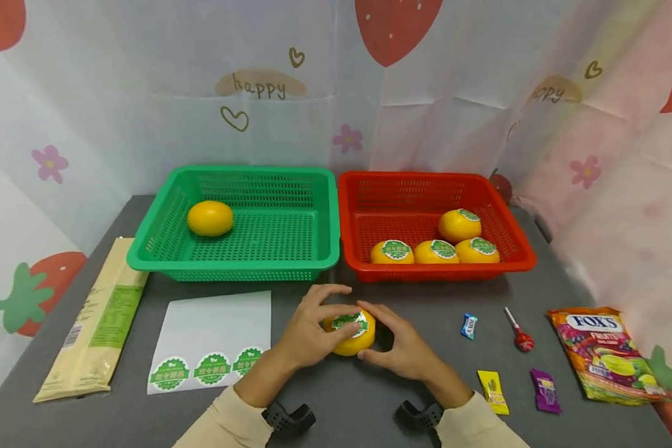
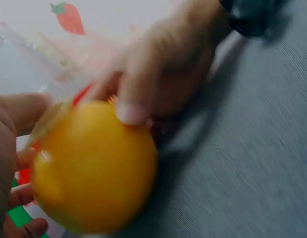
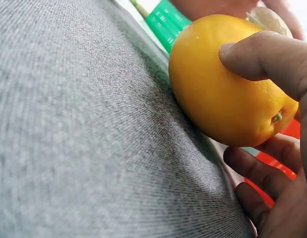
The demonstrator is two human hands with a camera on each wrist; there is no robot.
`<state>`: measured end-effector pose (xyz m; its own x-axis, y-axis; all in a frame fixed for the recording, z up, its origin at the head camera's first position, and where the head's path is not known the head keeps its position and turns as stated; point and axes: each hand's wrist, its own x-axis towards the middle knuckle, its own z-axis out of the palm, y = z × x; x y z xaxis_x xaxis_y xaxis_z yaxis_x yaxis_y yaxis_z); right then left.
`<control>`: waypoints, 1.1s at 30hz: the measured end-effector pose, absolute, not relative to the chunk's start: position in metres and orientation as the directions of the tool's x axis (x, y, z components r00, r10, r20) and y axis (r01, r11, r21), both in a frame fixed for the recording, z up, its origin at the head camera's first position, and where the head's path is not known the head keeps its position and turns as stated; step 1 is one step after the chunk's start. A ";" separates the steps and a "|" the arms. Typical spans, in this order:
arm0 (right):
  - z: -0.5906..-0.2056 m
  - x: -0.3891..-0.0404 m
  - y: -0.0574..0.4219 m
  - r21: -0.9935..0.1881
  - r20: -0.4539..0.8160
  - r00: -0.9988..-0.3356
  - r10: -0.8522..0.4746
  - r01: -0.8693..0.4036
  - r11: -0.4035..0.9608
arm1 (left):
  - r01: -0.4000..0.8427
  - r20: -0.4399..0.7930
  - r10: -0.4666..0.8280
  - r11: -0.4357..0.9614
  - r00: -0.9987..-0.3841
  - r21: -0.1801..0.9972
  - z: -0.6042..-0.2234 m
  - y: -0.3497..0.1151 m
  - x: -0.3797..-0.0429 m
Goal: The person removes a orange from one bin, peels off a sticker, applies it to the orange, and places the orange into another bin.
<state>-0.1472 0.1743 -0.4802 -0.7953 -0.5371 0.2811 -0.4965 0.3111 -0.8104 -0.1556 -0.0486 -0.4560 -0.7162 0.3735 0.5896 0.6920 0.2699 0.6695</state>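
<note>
Between my hands an orange (image 1: 347, 346) sits low over the grey table. My right hand (image 1: 400, 348) grips it, thumb (image 3: 265, 57) on its side and fingertips under it in the right wrist view. My left hand (image 1: 313, 326) holds a green-and-white round sticker (image 1: 340, 320) against the fruit's top with thumb and forefinger. The sticker's pale underside (image 3: 270, 21) stands partly off the peel in the right wrist view. Left of my left hand, a white sticker sheet (image 1: 213, 323) carries several green stickers along its front edge. The left wrist view is blurred.
Behind stand a green basket (image 1: 246, 266) with one plain orange (image 1: 210, 218) and a red basket (image 1: 437, 272) with several stickered oranges (image 1: 460, 226). A long beige packet (image 1: 92, 323) lies left. Small sweets, a red lollipop (image 1: 523, 340) and a candy bag (image 1: 607, 354) lie right.
</note>
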 end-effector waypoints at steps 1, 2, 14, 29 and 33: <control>-0.480 -0.147 0.175 -0.813 0.278 -0.795 -0.540 -0.494 0.309 | 0.684 0.566 0.398 0.288 -0.722 0.670 -0.458 -0.049 -0.155; -0.480 -0.147 0.175 -0.815 0.273 -0.795 -0.541 -0.490 0.309 | 0.676 0.547 0.413 0.299 -0.728 0.674 -0.460 -0.050 -0.154; -0.460 -0.138 0.145 -0.788 0.524 -0.787 -0.326 -0.593 0.165 | 0.704 0.605 0.369 0.269 -0.705 0.657 -0.482 -0.049 -0.151; -0.473 -0.135 0.151 -0.962 0.272 -0.947 -0.171 -0.271 -0.031 | 0.365 0.343 0.358 -0.008 -0.868 0.931 -0.476 -0.050 -0.147; -0.459 -0.130 0.147 -0.926 0.360 -0.917 -0.171 -0.373 0.051 | 0.396 0.376 0.359 -0.019 -0.854 0.918 -0.477 -0.052 -0.149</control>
